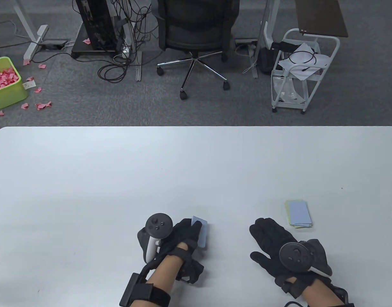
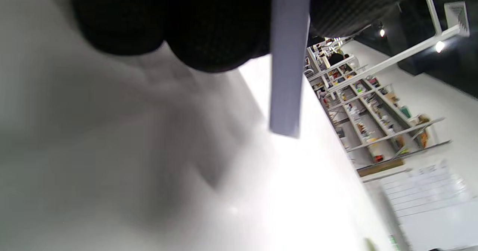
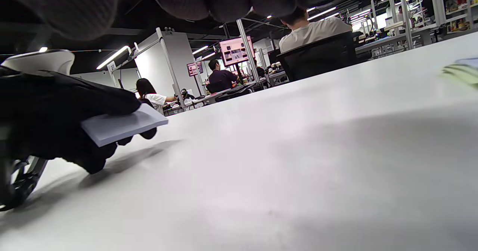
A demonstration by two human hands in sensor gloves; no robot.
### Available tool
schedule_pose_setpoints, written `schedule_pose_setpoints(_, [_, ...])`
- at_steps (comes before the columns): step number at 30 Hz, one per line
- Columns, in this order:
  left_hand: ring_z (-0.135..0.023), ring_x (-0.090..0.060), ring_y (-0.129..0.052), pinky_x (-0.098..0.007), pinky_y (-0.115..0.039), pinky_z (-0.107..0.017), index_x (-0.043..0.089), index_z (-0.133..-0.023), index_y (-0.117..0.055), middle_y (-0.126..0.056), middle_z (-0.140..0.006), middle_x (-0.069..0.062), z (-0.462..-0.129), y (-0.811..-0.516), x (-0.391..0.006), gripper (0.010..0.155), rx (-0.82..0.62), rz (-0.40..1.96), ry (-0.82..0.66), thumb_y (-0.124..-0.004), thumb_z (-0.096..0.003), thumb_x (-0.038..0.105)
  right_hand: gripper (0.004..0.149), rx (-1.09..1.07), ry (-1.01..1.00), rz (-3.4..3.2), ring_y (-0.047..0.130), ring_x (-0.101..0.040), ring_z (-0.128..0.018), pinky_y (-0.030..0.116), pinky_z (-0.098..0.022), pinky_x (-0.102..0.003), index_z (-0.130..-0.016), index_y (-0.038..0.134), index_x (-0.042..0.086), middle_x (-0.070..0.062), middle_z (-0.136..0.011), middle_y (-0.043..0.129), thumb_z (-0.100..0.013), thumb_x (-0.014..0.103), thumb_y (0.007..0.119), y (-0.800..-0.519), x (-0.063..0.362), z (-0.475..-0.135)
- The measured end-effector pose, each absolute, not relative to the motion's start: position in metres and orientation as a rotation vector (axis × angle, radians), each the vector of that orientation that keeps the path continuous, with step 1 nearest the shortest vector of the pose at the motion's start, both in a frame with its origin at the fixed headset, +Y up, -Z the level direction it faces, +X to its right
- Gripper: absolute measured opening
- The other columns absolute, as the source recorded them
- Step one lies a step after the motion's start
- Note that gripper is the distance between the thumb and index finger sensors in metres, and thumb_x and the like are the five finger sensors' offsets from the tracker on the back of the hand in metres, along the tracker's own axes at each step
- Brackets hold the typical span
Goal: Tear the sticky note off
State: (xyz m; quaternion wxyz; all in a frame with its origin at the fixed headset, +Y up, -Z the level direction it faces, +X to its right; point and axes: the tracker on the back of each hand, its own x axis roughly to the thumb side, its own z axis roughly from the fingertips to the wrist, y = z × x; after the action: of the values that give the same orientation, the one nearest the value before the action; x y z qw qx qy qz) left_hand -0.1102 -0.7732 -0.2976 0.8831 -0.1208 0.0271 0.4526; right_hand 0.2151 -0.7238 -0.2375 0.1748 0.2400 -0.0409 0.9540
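Table view: a white bench (image 1: 119, 179) fronts a grey carpeted floor carrying an office chair (image 1: 196, 35), a white wire cart (image 1: 303, 68) and, at ten o'clock, a green bin (image 1: 10, 88) of crumpled pink paper scraps. At six o'clock the left hand (image 1: 180, 243) grips a pale blue sticky note pad (image 1: 201, 232), held off the surface. The right hand (image 1: 276, 243) lies at five o'clock, fingers spread and released, grasping nothing. At four o'clock, just beside that hand, loose notes (image 1: 299, 213) lie flat, blue over yellow-green.

Left wrist view: the pad (image 2: 287, 75) appears edge-on, clamped between dark gloved fingers (image 2: 209, 30), above the bench; shelving fills the background.

Right wrist view: the left hand (image 3: 59, 120) and its pad (image 3: 119, 126) appear at nine o'clock; the right fingers (image 3: 231, 0) hang free at twelve o'clock.

Progress: judging by the flat sheets, some notes seem already detached; the current tear appears not yet begun, since the right hand is well apart from the pad. Peeling the top sheet remains.

Legible writing: none; distant screens are too small to read.
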Motion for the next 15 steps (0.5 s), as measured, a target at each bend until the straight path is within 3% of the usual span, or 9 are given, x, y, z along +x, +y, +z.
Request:
schedule_pose_setpoints(4, [-0.047,-0.019,-0.093,-0.041,-0.085,-0.039,-0.002,-0.102,-0.073,-0.086,-0.071,-0.004,-0.308,-0.769,-0.098,0.062,-0.223,0.812,0.069,-0.076,-0.0632,0.046,0.070,0.677,-0.100,2.689,0.050,-0.034,-0.102,0.053,-0.073,-0.050,-0.101,0.051,0.028,0.000,-0.110,0.047,-0.043,0.062,0.072,-0.723,0.215,-0.238])
schedule_pose_setpoints(8, [-0.048,-0.021,-0.091,-0.039,-0.083,-0.038,-0.003,-0.104,-0.071,-0.085,-0.073,-0.006,-0.311,-0.768,-0.088,0.061,-0.226,0.700,0.078,-0.065,-0.0649,0.044,0.070,0.672,-0.096,2.678,0.050,-0.034,-0.102,0.053,-0.073,-0.050,-0.101,0.051,0.028,0.000,-0.110,0.047,-0.043,0.062,0.072,-0.723,0.216,-0.239])
schedule_pose_setpoints(13, [-0.057,-0.026,-0.090,-0.037,-0.083,-0.042,-0.004,-0.109,-0.064,-0.083,-0.083,-0.015,-0.305,-0.764,-0.084,0.065,-0.202,0.583,0.012,-0.062,-0.0643,0.043,0.070,0.671,-0.082,2.675,0.051,-0.034,-0.102,0.053,-0.073,-0.050,-0.101,0.051,0.028,0.000,-0.110,0.047,-0.044,0.062,0.072,-0.724,0.216,-0.240])
schedule_pose_setpoints(15, [-0.061,-0.034,-0.089,-0.041,-0.083,-0.044,-0.005,-0.110,-0.063,-0.078,-0.089,-0.023,-0.301,-0.762,-0.086,0.067,-0.165,0.567,-0.011,-0.063,-0.0635,0.044,0.070,0.672,-0.079,2.675,0.050,-0.034,-0.102,0.053,-0.073,-0.050,-0.101,0.051,0.028,0.000,-0.110,0.047,-0.044,0.062,0.072,-0.724,0.216,-0.240])
